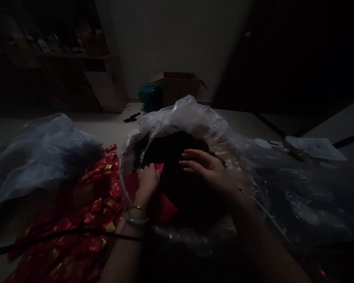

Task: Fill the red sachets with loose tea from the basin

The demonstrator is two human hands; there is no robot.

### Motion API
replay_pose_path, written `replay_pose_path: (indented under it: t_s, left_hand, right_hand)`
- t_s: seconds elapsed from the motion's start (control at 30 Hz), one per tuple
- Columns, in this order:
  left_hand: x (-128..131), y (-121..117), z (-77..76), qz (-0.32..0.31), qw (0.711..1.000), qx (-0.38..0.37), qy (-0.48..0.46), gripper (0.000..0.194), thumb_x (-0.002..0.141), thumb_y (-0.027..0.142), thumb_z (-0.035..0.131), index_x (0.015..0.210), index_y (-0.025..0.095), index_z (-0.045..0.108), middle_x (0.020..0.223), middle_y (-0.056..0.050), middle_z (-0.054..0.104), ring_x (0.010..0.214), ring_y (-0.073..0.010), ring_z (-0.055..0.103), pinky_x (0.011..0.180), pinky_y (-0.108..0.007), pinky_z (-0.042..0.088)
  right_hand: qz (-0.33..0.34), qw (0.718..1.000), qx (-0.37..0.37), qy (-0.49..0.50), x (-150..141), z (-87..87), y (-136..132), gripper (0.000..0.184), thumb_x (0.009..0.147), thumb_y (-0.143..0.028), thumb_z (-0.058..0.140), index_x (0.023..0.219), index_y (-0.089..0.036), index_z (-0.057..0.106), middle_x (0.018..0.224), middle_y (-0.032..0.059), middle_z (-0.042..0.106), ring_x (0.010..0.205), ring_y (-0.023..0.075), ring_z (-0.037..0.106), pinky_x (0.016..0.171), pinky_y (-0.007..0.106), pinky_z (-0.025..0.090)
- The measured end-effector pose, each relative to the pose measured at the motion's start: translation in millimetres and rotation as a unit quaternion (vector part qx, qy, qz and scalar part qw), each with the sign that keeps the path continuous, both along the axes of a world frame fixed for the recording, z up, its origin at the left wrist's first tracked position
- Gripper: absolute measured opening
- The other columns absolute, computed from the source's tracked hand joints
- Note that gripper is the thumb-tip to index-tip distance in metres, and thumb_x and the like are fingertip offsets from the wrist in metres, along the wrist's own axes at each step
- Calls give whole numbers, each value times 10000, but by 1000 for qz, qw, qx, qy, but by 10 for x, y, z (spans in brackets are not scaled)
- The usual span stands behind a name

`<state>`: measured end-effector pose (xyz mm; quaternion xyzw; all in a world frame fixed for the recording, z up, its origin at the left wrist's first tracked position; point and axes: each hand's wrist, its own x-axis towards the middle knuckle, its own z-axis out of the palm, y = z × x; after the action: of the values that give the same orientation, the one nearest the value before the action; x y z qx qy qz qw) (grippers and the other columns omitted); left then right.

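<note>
A clear plastic bag stands open in front of me, filled with dark, crumbly loose material that looks like tea leaves. Over its left side, my left hand is closed on a red packet; the fingertips are hidden from me. Gold and pale green bangles circle that wrist. My right hand hovers above the dark material, fingers stretched out and apart, and nothing shows in it. Many small red packets with gold marks lie heaped to the left of the bag.
A whitish plastic bag lies at the left. Farther back are an open cardboard box, a teal bag and a cabinet. Clear plastic spreads at the right. A dark cord crosses the lower left. The light is dim.
</note>
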<state>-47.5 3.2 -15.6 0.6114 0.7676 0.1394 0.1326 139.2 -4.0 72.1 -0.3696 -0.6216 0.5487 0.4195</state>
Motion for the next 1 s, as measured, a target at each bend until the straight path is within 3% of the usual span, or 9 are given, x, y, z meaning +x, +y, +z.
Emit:
replay_pose_path:
  t_s: [0.1,0.17,0.3,0.37,0.57,0.7,0.83,1.0]
  left_hand:
    - [-32,24,10,22,992,57,-111,372,782,154,520,1147,95,553,1046,-182,655,985,-291,603,837,-389,433]
    - [-28,29,44,26,964,79,-252,406,722,136,582,1127,121,581,986,-136,684,917,-255,628,800,-351,457]
    - [60,-5,120,-21,843,91,-530,262,640,269,704,875,156,684,854,-63,712,774,-198,641,701,-289,482]
    - [131,-25,134,-14,809,101,-579,231,587,297,740,758,155,678,750,-31,697,695,-169,621,652,-261,470]
    - [328,-14,97,28,760,144,-633,221,539,276,742,625,165,572,574,47,584,567,-99,531,588,-214,422]
    - [403,-5,53,29,745,144,-651,241,544,285,742,637,164,555,586,49,577,573,-94,521,600,-214,420]
    - [436,-14,38,15,771,155,-617,212,581,295,724,650,165,571,596,45,573,588,-103,522,601,-213,415]
    - [419,-19,120,-11,789,114,-604,266,672,419,646,647,154,641,618,12,615,627,-127,539,605,-221,422]
  right_hand:
    - [16,995,23,-97,88,-198,144,288,814,-281,599,1088,-194,611,1090,90,656,981,215,652,841,397,546]
    - [2,981,83,-175,93,-344,204,304,815,-239,591,1115,-199,607,1100,95,653,998,216,638,882,412,520]
    - [-32,932,239,-272,5,-538,239,423,822,-209,582,1242,-176,539,1253,141,568,1148,248,546,986,444,445]
    - [-36,906,302,-293,-45,-573,241,425,833,-192,560,1258,-181,532,1262,140,562,1172,254,519,996,451,437]
    - [-115,849,401,-324,-116,-621,210,352,890,-185,449,1214,-207,584,1130,131,628,1071,267,555,931,470,474]
    - [-165,835,424,-309,-115,-701,142,322,905,-183,429,1179,-185,598,1135,132,620,1075,257,542,940,450,463]
    - [-201,840,405,-301,-73,-712,134,204,887,-205,475,952,-204,669,948,110,641,944,257,544,845,450,475]
    - [-112,887,348,-281,31,-581,179,83,803,-168,590,737,-201,628,716,44,610,745,193,555,680,328,487]
